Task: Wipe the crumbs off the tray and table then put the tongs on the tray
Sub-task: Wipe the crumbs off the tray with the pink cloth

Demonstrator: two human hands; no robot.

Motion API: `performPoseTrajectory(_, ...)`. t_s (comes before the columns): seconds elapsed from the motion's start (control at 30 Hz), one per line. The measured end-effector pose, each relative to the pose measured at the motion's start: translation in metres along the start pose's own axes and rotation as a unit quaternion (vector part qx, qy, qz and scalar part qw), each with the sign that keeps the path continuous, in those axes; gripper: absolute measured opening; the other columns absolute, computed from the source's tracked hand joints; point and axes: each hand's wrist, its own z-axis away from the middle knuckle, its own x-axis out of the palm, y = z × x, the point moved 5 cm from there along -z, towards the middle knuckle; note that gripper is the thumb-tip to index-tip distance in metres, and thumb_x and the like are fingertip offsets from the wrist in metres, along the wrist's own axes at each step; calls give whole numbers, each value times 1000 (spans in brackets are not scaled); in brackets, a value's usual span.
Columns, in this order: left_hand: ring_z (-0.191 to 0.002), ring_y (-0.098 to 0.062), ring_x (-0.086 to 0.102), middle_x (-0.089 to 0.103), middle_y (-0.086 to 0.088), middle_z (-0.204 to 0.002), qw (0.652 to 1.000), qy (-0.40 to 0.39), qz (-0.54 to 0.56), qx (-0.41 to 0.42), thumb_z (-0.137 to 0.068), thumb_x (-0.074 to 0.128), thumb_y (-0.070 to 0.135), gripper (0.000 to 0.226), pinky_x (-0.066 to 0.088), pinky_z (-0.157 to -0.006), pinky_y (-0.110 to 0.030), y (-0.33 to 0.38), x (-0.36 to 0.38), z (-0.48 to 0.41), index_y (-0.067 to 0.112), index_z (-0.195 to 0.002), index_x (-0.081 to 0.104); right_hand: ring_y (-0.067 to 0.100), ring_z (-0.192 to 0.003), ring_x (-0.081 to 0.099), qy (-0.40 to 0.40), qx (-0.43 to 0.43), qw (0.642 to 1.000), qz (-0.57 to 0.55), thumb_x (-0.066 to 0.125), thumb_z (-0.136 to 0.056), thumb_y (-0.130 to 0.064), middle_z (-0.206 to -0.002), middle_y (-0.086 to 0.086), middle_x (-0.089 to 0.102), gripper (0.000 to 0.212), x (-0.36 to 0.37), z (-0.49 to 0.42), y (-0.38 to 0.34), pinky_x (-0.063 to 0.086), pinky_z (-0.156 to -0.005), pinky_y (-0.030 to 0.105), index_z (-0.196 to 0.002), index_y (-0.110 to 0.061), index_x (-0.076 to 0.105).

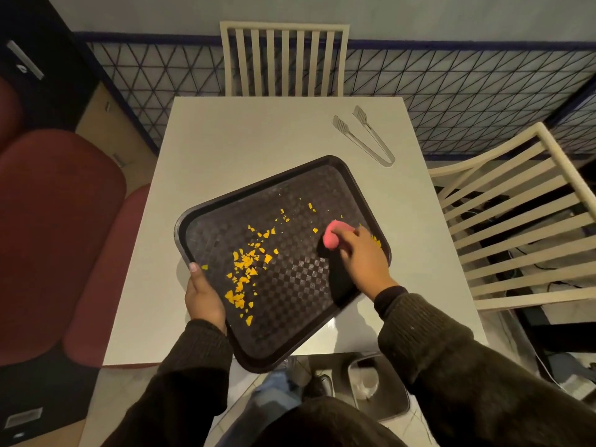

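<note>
A dark checkered tray (300,285) lies turned at an angle on the white table (245,130), its near corner hanging over the front edge. Yellow crumbs (246,264) are scattered over its left and middle parts, with a few by the right rim. My left hand (203,296) grips the tray's left rim. My right hand (362,258) presses a pink sponge (332,237) onto the tray's right side. Metal tongs (364,135) lie on the table beyond the tray, at the back right.
A white slatted chair (283,59) stands behind the table and another (516,214) to its right. Red seats (58,227) sit to the left. A bin (377,385) with a grey lid is on the floor below the table's front edge.
</note>
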Motion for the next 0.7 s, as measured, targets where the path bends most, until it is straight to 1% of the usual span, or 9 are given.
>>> performPoseTrajectory(0.13, -103, -18, 51, 55, -10, -129, 1000, 0, -11, 11, -96, 20, 55, 58, 41, -90, -31, 1, 1, 1, 18, -131, 46, 31, -94, 58, -24, -105, 994, -28, 50, -90, -15, -119, 9, 48, 47, 13, 10, -61, 50, -86, 40, -134, -32, 47)
performPoseTrajectory(0.2, -103, -17, 51, 55, -10, -130, 1000, 6, -13, 18, -97, 21, 53, 57, 40, -89, -30, 3, 2, 1, 16, -131, 47, 31, -92, 57, -34, -123, 991, -42, 49, -91, -14, -116, 9, 48, 47, 28, 6, -76, 49, -82, 39, -134, -32, 48)
performPoseTrajectory(0.27, -104, -18, 51, 56, -10, -129, 1000, 14, -15, 18, -97, 22, 52, 56, 39, -89, -29, 5, 1, 2, 14, -130, 48, 32, -90, 57, -42, -101, 992, -56, 47, -90, -13, -111, 9, 47, 47, 40, -2, -74, 46, -75, 36, -134, -31, 49)
performPoseTrajectory(0.33, -105, -19, 52, 56, -8, -126, 1000, 14, -16, 11, -97, 22, 52, 56, 40, -90, -29, 5, 1, 2, 15, -129, 48, 31, -88, 57, -37, -68, 994, -73, 46, -89, -12, -108, 8, 47, 48, 44, -7, -59, 47, -75, 36, -133, -32, 48)
performPoseTrajectory(0.43, -101, -19, 52, 57, -6, -122, 1000, 16, -13, 3, -97, 22, 53, 55, 40, -90, -30, 2, 0, 1, 16, -128, 49, 29, -93, 58, -17, 7, 998, -64, 45, -89, -13, -112, 7, 47, 47, 40, -10, -18, 45, -81, 33, -132, -34, 47)
performPoseTrajectory(0.5, -99, -19, 52, 57, -6, -119, 1000, 18, -13, 2, -97, 22, 52, 56, 41, -89, -30, 1, -1, 1, 16, -128, 49, 32, -103, 56, -9, 79, 995, -56, 44, -89, -12, -118, 10, 48, 45, 32, -9, 14, 42, -89, 37, -128, -35, 50)
performPoseTrajectory(0.57, -99, -19, 52, 57, -6, -118, 1000, 18, -18, 5, -97, 22, 52, 56, 40, -89, -30, 2, -1, 1, 15, -128, 50, 34, -108, 54, 4, 119, 992, -47, 44, -87, -12, -117, 12, 50, 42, 20, -8, 33, 41, -92, 40, -121, -35, 54)
performPoseTrajectory(0.63, -101, -19, 52, 57, -6, -119, 1000, 16, -23, 10, -97, 21, 52, 56, 40, -89, -30, 4, 0, 0, 16, -128, 50, 33, -105, 55, 21, 101, 994, -47, 43, -88, -16, -111, 9, 50, 40, 6, -12, 24, 44, -91, 40, -120, -38, 53)
performPoseTrajectory(0.7, -101, -18, 52, 58, -4, -118, 999, 17, -26, 14, -96, 21, 54, 56, 40, -90, -30, 4, 1, 0, 17, -128, 50, 30, -100, 57, 32, 50, 996, -69, 43, -91, -20, -108, 6, 48, 40, -7, -25, -6, 47, -90, 39, -125, -40, 49)
